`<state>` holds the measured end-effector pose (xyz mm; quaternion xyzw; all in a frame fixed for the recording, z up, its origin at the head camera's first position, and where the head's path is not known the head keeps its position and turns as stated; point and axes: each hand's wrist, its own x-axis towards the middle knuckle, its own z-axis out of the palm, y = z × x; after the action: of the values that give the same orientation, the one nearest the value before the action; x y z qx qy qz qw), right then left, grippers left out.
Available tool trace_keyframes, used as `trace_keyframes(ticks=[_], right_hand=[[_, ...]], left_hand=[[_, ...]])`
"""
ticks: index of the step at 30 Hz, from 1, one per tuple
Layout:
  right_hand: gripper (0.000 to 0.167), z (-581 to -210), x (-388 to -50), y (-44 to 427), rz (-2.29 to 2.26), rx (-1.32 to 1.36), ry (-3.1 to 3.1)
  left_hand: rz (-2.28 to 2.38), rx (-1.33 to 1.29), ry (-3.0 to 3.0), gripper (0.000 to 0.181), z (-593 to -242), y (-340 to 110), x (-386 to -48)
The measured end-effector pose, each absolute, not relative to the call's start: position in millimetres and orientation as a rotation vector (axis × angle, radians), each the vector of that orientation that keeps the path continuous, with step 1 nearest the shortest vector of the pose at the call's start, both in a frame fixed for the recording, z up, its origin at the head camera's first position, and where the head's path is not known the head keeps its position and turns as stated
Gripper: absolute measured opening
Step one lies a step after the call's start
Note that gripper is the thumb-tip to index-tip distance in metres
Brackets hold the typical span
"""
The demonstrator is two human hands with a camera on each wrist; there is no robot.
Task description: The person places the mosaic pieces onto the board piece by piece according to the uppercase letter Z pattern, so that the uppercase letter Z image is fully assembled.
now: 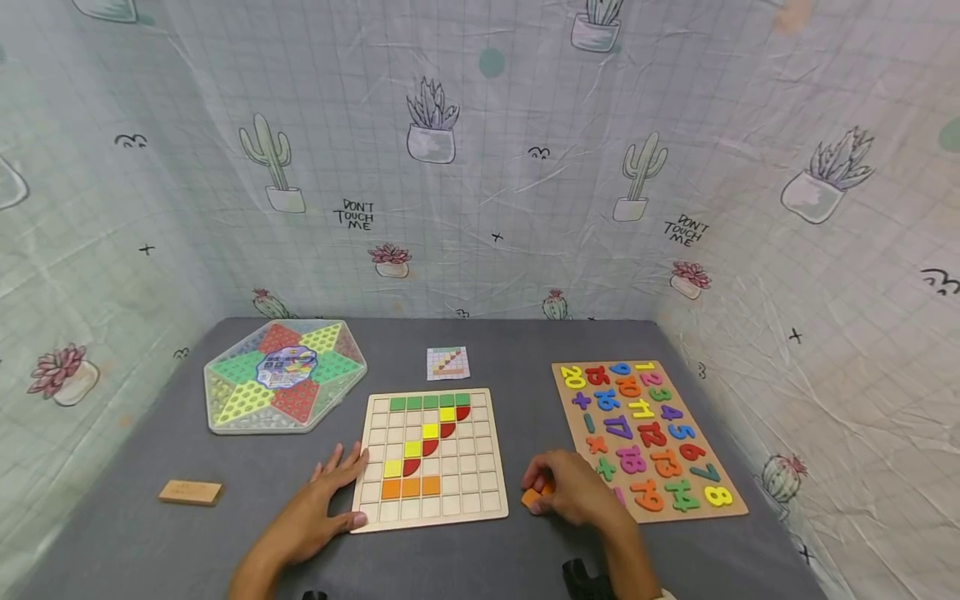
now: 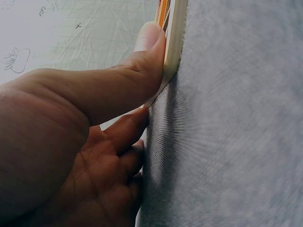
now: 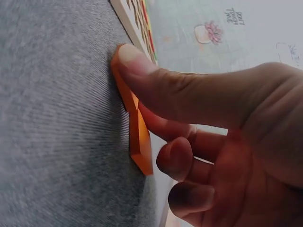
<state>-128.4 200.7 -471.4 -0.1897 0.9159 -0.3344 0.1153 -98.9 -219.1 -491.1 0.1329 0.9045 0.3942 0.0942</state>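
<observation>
A square wooden grid board (image 1: pixel 472 467) lies on the table, with green, yellow, red quarter-round and orange tiles (image 1: pixel 411 486) in some cells. My left hand (image 1: pixel 309 510) rests against its left side, fingers spread along the edge. In the left wrist view the left thumb (image 2: pixel 149 45) presses the board's near corner. To the right of the board, my right hand (image 1: pixel 576 487) is low over the table. It pinches an orange tile (image 3: pixel 124 87) between thumb and a finger. Touching that tile is a second orange tile (image 3: pixel 140 146), clear of the thumb.
Behind the board lies a small pattern card (image 1: pixel 448 363). A hexagonal Chinese checkers board (image 1: pixel 247 421) sits back left, with a wooden block (image 1: pixel 191 492) in front of it. On the right is a number puzzle board (image 1: pixel 570 400). Patterned cloth (image 1: pixel 495 242) surrounds the table.
</observation>
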Motion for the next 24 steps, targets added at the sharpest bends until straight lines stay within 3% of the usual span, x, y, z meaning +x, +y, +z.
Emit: trace_keyframes(ticks=[9, 18, 24], right_hand=[[0.029, -471, -128, 196, -0.989, -0.447, 2.724], [0.015, -465, -128, 188, -1.049, -0.561, 2.737], [0.017, -464, -130, 173, -1.069, -0.583, 2.788]], left_hand=[[1.203, 0.393, 2.675, 0.095, -493, -220, -98], [1.162, 0.403, 2.677, 0.096, -490, -220, -100], [1.168, 0.409, 2.676, 0.096, -492, -220, -100]])
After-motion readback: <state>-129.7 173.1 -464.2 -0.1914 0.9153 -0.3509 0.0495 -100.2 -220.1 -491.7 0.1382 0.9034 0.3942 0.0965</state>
